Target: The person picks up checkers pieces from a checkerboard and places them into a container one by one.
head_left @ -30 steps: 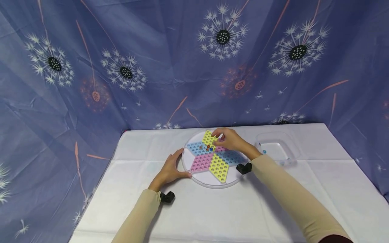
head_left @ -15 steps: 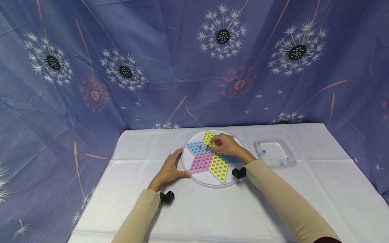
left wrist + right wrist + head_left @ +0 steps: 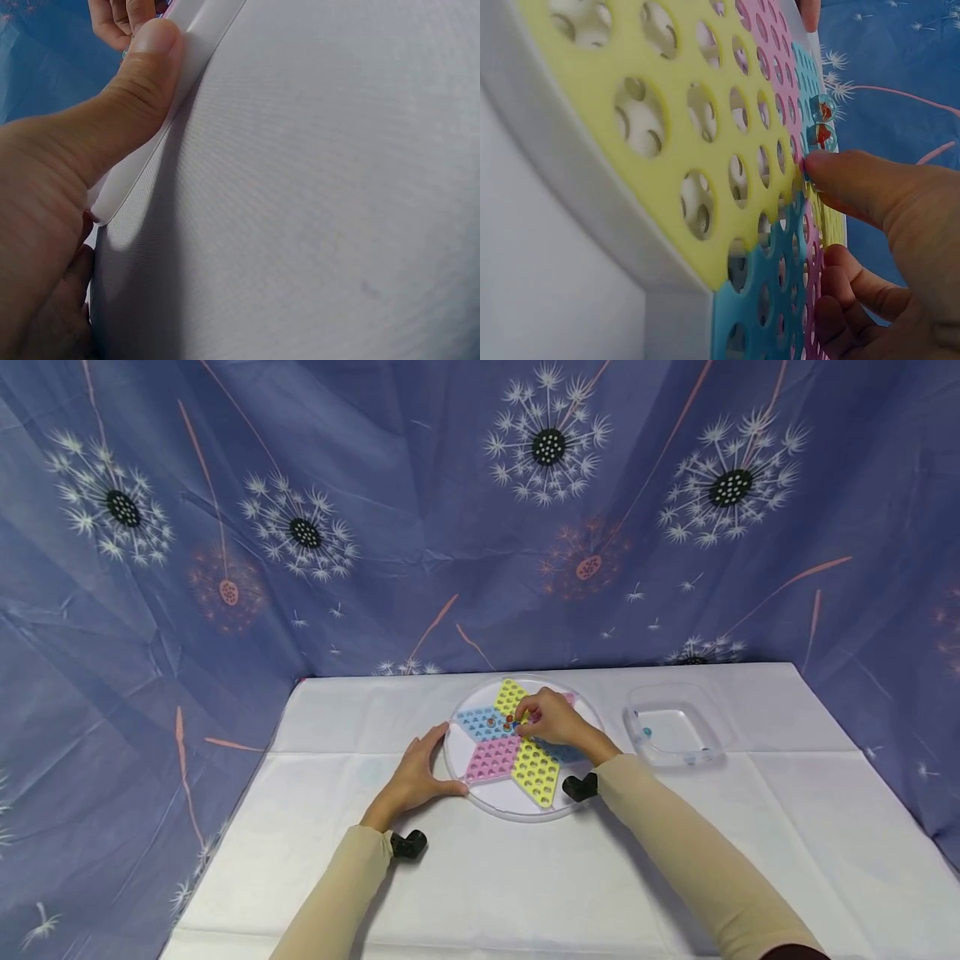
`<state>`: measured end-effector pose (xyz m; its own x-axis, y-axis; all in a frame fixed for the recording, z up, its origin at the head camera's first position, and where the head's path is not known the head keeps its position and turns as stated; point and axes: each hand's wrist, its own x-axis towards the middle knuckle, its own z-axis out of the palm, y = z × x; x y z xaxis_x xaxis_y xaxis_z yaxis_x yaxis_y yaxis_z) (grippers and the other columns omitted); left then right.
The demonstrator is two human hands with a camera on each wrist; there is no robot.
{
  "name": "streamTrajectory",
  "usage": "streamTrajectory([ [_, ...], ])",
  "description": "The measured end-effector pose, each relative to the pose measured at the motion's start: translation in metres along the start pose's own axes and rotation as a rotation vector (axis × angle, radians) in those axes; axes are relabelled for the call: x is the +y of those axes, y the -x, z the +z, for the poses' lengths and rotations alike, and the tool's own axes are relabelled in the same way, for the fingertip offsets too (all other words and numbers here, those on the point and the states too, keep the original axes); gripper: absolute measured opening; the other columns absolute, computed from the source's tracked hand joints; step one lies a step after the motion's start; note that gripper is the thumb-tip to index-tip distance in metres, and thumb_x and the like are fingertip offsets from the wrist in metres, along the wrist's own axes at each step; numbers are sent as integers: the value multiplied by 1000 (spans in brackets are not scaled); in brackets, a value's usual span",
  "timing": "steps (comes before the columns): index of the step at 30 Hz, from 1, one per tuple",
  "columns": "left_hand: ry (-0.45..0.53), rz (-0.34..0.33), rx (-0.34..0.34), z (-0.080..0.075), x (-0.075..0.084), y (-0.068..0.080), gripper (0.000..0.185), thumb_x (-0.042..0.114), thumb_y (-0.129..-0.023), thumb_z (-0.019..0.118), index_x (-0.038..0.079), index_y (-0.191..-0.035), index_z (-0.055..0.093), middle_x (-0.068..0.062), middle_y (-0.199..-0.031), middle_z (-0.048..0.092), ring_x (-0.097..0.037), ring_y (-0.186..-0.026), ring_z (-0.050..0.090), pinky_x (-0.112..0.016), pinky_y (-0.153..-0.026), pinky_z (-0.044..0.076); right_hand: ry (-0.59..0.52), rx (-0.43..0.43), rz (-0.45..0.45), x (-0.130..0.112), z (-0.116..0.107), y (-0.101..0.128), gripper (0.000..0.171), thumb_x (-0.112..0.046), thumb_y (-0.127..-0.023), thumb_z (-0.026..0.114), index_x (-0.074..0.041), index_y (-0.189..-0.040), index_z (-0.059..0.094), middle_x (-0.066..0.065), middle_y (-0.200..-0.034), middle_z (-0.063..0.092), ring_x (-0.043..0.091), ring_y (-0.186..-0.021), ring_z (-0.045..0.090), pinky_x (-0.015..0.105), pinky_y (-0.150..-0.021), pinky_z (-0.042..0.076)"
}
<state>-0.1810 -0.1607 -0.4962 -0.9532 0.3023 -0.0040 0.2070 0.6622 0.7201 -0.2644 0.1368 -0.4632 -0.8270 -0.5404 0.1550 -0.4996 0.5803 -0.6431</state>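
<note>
With left hand point(image 3: 414, 779) spread, apparently steadies board point(image 3: 497, 793) by left edge | with right hand point(image 3: 552, 717), pinches blue marble point(image 3: 516, 725) mid-board

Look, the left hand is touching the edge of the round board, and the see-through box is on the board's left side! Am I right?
Nearly! The see-through box is on the right side of the round board, not the left; the head view shows it. The left hand does touch the board's edge.
</note>
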Motion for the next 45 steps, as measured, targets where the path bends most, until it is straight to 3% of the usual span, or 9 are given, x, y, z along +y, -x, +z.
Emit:
streamTrajectory([
  [12, 7, 4, 0, 0, 1, 0, 124, 40, -68, 97, 10, -164, 25, -13, -167, 29, -39, -155, 18, -52, -129, 8, -42, 19, 13, -3, 0, 1, 8, -6, -84, 83, -5, -90, 79, 9, -89, 73, 21, -75, 64, 34, -69, 53],
  [29, 5, 45, 8, 1, -2, 0, 124, 40, -67, 97, 6, -163, 25, -16, -166, 30, -35, -154, 22, -48, -130, 6, -33, 44, 46, -6, 2, 1, 7, -7, -82, 85, -5, -86, 79, 6, -82, 70, 17, -72, 56, 30, -67, 46],
  [38, -12, 36, 2, 0, 0, 1, 124, 40, -68, 97, 7, -163, 25, -16, -166, 30, -35, -155, 22, -49, -129, 6, -16, 55, 61, -8, 3, 3, 7, -8, -82, 85, -6, -86, 80, 9, -88, 71, 18, -75, 59, 35, -71, 51],
  [45, 9, 10, 5, 0, 2, 3, 123, 39, -68, 97, 9, -164, 25, -14, -167, 29, -39, -155, 17, -52, -129, 7, 26, 34, 79, -17, 1, 1, 8, -6, -82, 84, -4, -86, 78, 8, -83, 67, 15, -70, 54, 31, -65, 45],
])
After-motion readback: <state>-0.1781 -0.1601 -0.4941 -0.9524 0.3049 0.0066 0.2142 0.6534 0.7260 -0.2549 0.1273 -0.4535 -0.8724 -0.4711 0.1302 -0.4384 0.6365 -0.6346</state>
